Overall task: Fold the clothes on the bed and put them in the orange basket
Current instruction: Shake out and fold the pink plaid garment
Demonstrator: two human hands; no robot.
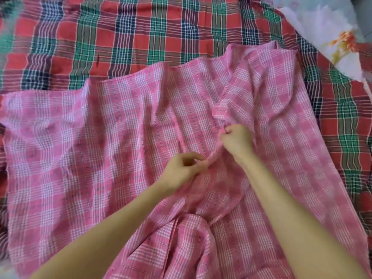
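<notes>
We see a plaid sheet [141, 37] in red, green and navy, crossed by thin white lines. It is spread wide and lightly wrinkled, and it reaches from the top edge down both sides of the view. At the upper right, along the sheet's edge, we find a white cloth [322, 27] printed with orange and yellow flowers [347, 40]. Above it we make out a pale blue-grey patch [322, 3], too blurred to name.

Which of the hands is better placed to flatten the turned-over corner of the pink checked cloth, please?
Probably the right hand: it pinches the pink checked cloth just beside that turned-over corner, while the left hand grips lower, farther away.
</notes>
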